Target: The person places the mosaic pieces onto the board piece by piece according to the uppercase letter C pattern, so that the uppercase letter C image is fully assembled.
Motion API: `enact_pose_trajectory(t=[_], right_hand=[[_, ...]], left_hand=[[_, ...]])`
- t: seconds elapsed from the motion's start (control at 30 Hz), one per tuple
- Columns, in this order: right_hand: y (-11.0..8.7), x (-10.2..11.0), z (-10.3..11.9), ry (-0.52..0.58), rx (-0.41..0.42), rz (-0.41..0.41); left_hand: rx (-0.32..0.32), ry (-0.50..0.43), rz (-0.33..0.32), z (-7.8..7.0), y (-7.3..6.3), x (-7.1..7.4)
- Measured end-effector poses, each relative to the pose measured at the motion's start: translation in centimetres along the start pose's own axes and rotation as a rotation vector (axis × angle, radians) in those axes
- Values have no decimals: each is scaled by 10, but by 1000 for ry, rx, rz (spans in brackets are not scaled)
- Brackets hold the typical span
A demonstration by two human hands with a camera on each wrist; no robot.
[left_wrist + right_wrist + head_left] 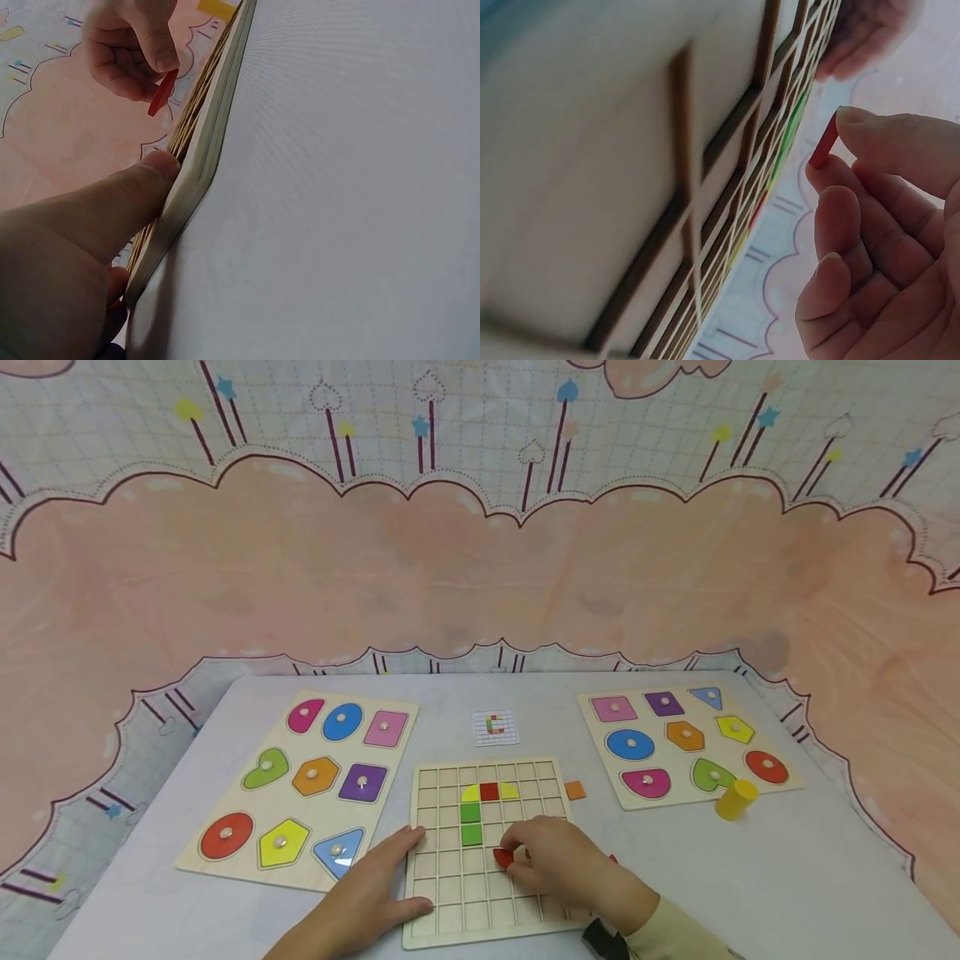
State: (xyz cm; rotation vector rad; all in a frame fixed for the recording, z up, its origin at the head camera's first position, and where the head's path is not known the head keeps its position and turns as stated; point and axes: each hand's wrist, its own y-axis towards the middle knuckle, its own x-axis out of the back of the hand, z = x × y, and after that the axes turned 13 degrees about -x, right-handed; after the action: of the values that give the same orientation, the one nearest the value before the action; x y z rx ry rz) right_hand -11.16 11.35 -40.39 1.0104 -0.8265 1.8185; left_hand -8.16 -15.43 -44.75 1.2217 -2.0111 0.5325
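Note:
A wooden grid board (442, 914) lies before me in the head view. Set in its upper cells are a red square (489, 792) between two yellow rounded pieces (510, 791), and two green squares (470, 812) below on the left. My right hand (558, 864) pinches a red piece (825, 140) between thumb and finger, just above the board's middle; its full outline is partly hidden. My left hand (378, 877) rests along the board's left edge, fingers extended, and in the left wrist view its thumb (154, 169) touches the rim.
Knobbed shape puzzles stand at left (247, 797) and right (600, 727). A patterned card (495, 727) lies behind the board. Beside the board are an orange square (574, 790) and a red bit (613, 859) partly behind my right hand. A yellow cylinder (737, 799) is farther right.

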Motion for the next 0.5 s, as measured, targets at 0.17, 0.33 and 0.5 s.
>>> enact_pose_trajectory(t=[0.17,0.33,0.5], right_hand=[[3,-5,10,-35,24,12],[7,-8,18,-60,15,13],[10,-11,23,-83,2,-6]], left_hand=[[4,-8,-2,1,0,-1],[2,-10,-1,2,0,-1],[-1,-16,1,1,0,0]])
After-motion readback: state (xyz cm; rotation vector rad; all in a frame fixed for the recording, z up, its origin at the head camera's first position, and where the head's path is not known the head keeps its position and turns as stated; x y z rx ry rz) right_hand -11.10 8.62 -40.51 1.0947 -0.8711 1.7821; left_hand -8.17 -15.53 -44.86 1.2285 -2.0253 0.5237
